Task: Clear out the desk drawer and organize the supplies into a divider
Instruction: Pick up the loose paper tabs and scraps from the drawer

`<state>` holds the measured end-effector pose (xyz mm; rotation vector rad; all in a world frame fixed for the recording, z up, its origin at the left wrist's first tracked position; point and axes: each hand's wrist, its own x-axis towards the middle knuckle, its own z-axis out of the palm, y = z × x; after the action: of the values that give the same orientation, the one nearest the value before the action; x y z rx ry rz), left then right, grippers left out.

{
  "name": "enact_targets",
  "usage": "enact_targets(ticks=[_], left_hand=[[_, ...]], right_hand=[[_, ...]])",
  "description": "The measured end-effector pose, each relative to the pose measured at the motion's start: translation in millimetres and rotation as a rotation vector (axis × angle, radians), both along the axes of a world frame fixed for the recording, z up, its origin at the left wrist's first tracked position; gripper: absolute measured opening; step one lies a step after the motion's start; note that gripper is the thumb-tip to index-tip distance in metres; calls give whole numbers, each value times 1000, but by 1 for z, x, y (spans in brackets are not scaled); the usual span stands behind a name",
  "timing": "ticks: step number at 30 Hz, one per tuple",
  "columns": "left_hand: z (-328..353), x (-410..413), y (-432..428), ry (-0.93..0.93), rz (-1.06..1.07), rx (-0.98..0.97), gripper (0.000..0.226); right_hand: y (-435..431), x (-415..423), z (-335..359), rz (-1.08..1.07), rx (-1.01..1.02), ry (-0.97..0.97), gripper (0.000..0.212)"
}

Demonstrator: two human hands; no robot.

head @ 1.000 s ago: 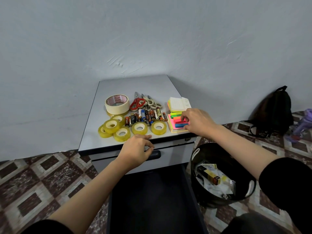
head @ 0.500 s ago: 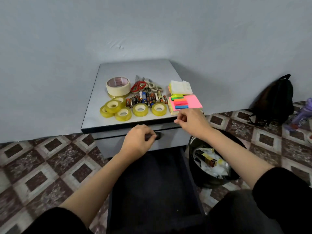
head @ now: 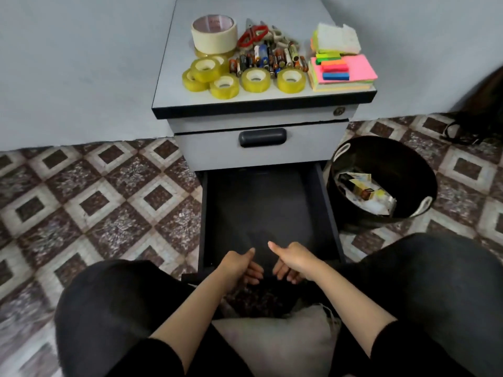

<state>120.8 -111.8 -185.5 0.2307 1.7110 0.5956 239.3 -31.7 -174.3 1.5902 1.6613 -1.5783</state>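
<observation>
The lower drawer [head: 266, 208] of a grey cabinet [head: 261, 156] is pulled out, its dark inside bare. My left hand [head: 239, 265] and right hand [head: 292, 261] grip the drawer's front edge side by side, thumbs on the inside, fingers curled over the outside. On the cabinet top lie a wide masking tape roll [head: 213, 32], several yellow tape rolls [head: 226, 85], a heap of batteries [head: 268, 59], scissors [head: 253, 35], coloured sticky notes [head: 343, 70] and a white pad [head: 336, 38]. No divider is in view.
A black bin [head: 381, 159] holding paper and small boxes stands right of the drawer. The upper drawer with its dark handle [head: 262, 137] is closed. A dark backpack [head: 484, 115] lies far right. My knees flank the drawer on a patterned tile floor, a cushion [head: 275, 341] between them.
Both hands left the cabinet top and upper handle and came down to the open drawer's front edge. The view tilted downward.
</observation>
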Motion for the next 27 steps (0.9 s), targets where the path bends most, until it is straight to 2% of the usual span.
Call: enact_targets(ticks=[5, 9, 13, 18, 21, 27], left_hand=[[-10, -5, -11, -206, -170, -283, 77], [-22, 2, -12, -122, -193, -353, 76], [-29, 10, -13, -34, -144, -324, 70], [-26, 16, -15, 38, -10, -222, 60], [-29, 22, -11, 43, 44, -161, 62], [-26, 16, 3, 55, 133, -93, 50]], right_hand=[[-6, 8, -7, 62, -212, -215, 89], [-4, 16, -13, 65, -231, -320, 88], [-8, 19, -26, 34, -145, -302, 73], [-17, 20, -32, -201, -88, -234, 65], [-13, 24, -28, -250, -28, -194, 59], [1, 20, -26, -366, 36, -111, 52]])
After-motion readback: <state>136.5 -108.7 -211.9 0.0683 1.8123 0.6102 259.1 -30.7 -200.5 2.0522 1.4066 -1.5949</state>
